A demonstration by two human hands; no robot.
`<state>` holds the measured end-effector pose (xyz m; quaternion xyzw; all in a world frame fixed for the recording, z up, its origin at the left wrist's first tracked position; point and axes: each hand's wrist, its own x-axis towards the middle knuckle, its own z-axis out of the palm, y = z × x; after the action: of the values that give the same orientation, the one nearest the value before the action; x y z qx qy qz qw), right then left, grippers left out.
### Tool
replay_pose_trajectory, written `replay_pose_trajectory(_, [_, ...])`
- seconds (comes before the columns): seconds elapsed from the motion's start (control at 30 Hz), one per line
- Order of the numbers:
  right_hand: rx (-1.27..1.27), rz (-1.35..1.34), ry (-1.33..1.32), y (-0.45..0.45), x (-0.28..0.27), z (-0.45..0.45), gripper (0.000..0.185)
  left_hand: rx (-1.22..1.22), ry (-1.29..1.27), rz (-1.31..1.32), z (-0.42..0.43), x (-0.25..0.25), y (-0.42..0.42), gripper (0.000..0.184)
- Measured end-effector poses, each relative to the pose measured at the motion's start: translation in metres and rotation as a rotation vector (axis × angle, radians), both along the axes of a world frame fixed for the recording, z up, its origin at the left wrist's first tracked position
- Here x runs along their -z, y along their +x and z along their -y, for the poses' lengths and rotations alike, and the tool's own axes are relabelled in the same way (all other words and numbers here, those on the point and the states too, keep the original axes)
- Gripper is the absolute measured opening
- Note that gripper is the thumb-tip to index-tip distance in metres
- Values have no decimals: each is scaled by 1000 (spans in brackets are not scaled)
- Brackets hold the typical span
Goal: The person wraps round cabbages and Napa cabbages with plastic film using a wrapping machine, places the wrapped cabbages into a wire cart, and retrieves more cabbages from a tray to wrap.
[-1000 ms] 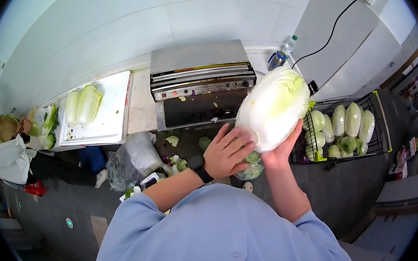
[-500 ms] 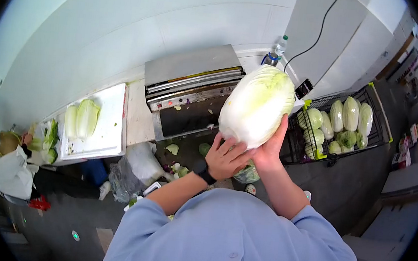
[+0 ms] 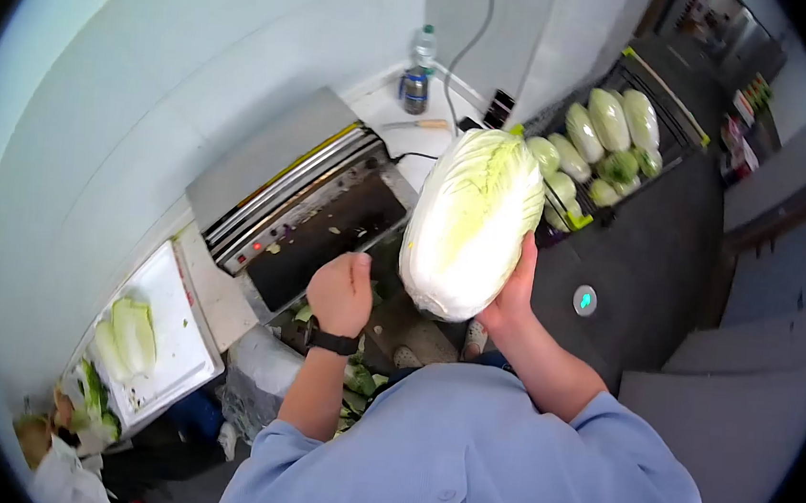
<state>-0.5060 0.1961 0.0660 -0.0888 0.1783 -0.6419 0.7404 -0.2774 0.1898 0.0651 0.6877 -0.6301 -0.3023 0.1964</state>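
Fingers of the right hand are clamped on a large napa cabbage, the thumb along its side and the others mostly hidden behind; those of the left hand are curled in together, apart from the cabbage, with nothing visible in them. The cabbage is held up in front of the body, tilted; whether film covers it, I cannot tell. The step in hand looks like holding the head for handling or checking; the next move seems to call for a firm palm under its weight, with the left hand free to steady it.

Largest around it is the metal machine on the table, its dark plate littered with scraps. Then come the wire basket of cabbages, the white tray bearing cut pieces, the flask and the phone.
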Motion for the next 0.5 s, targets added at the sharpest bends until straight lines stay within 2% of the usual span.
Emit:
replay_pose_trajectory(0.1, [56, -50, 47, -20, 3, 0, 76, 39, -763, -183, -6, -8, -36, 36])
replay_pose_trajectory(0.13, [77, -60, 43, -25, 4, 3, 76, 199, -991, -77, -2, -16, -47, 36])
replay_pose_trajectory(0.2, [93, -68, 33, -30, 7, 10, 76, 463, -1000, 3, -3, -35, -72, 35])
replay_pose_trajectory(0.23, [94, -51, 27, -34, 6, 13, 75, 407, -1044, -73, 1, -29, -84, 33])
replay_pose_trajectory(0.33, [80, 14, 11, -52, 7, 21, 74, 157, -863, -183, 7, -16, -97, 25])
replay_pose_trajectory(0.4, [52, 68, 13, -74, 13, 30, 73, 47, -673, -94, 15, -11, -99, 10])
replay_pose_trajectory(0.5, [-36, 101, -23, -113, 19, 49, 75, 52, -844, -98, 25, -26, -138, 14])
